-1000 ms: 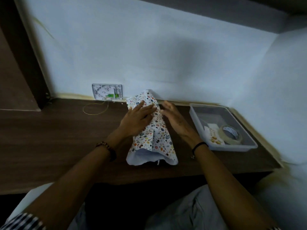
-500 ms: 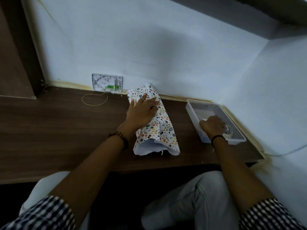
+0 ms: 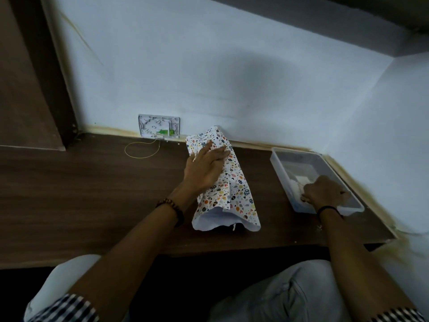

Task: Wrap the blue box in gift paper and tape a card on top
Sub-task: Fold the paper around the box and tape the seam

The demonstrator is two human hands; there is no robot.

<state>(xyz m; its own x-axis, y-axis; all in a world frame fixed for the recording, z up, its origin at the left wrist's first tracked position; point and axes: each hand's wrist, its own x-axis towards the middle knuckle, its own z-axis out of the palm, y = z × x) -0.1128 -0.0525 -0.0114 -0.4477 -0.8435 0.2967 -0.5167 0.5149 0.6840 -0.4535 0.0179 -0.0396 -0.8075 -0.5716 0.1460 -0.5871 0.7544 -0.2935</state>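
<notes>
The box is hidden inside patterned gift paper [image 3: 234,191], which lies lengthwise on the wooden desk [image 3: 92,194] with its near end hanging open and white inside. My left hand [image 3: 206,166] presses flat on the far part of the paper, fingers straight. My right hand [image 3: 325,194] is down in the clear plastic tray [image 3: 278,166] at the right, fingers curled over the near corner where the tape roll lies. The roll itself is hidden under the hand. White card pieces [image 3: 298,182] show just left of my fingers.
A white wall plate [image 3: 159,126] sits at the desk's back edge, with a thin yellow wire loop [image 3: 141,156] lying in front of it. The wall corner closes in right of the tray. My knees are below the desk's front edge.
My right hand left the paper and went right into the tray, where it now stays curled. The left hand kept pressing the paper. The view shifted slightly.
</notes>
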